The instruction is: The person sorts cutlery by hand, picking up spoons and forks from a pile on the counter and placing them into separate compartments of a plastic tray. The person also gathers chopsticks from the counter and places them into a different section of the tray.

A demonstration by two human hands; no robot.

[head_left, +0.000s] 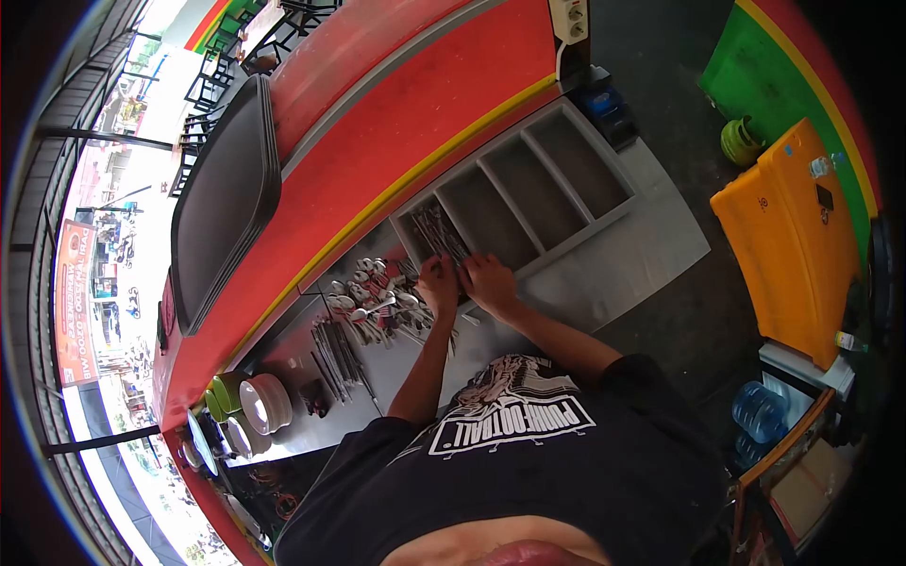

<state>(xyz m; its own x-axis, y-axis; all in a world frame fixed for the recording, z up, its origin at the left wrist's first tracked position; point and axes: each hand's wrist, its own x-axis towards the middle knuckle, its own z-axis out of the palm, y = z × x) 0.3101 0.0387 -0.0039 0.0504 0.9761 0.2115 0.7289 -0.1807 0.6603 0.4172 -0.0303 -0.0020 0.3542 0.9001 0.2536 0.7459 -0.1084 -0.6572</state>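
My left hand (438, 286) is at the near end of the leftmost compartment of a grey divided cutlery tray (587, 231), its fingers curled down. Close beside it, my right hand (488, 281) also has bent fingers reaching over that compartment's near right edge. Thin, dark-looking cutlery (432, 229) lies lengthwise in this compartment, under and beyond my fingertips. What the fingers pinch is hidden. Left of my left hand, a loose pile of spoons (363, 294) and other cutlery, some with reddish parts, spreads over the metal counter.
A bundle of long thin sticks (338, 357) lies on the metal counter (651, 241). Stacked plates (266, 404) and green bowls (225, 394) stand at its left end. Beyond the red wall (415, 123) lean black trays (226, 203). An orange cabinet-like box (788, 245) stands right.
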